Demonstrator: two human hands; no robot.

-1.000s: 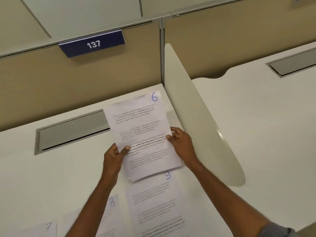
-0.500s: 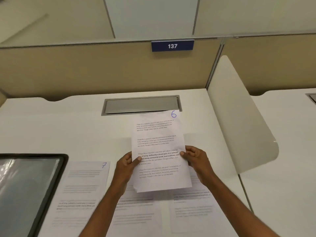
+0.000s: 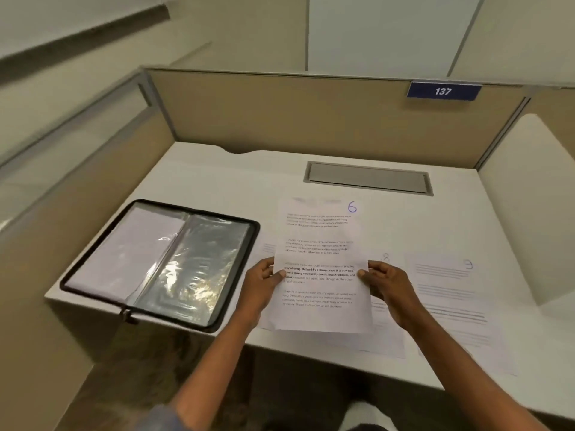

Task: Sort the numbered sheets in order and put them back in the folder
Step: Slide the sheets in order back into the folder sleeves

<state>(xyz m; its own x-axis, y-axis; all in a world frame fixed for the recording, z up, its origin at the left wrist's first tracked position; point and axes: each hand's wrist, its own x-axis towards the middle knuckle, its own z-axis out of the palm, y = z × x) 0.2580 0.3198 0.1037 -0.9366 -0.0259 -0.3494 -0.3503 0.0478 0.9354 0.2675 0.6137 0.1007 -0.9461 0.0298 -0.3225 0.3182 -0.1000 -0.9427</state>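
Note:
I hold sheet 6 (image 3: 320, 244), a white printed page with a blue "6" at its top right, above the desk. My left hand (image 3: 263, 283) pinches its left edge and my right hand (image 3: 384, 283) pinches its right edge. The open black zip folder (image 3: 161, 262) with clear plastic sleeves lies on the desk's left part, a white page in its left sleeve. Sheet 8 (image 3: 389, 331) lies on the desk partly under sheet 6. Sheet 9 (image 3: 451, 306) lies to the right. A sliver of another sheet (image 3: 268, 247) shows left of sheet 6.
The white desk (image 3: 217, 181) has a grey cable hatch (image 3: 368, 177) at the back. Beige partition walls (image 3: 311, 119) close the back and left, a white divider (image 3: 529, 197) the right. The desk's front edge runs just below the sheets.
The view has swung left, bringing the whole open folder into sight. Both hands keep the same hold on sheet 6, which now sits over the sheets near the folder's right side.

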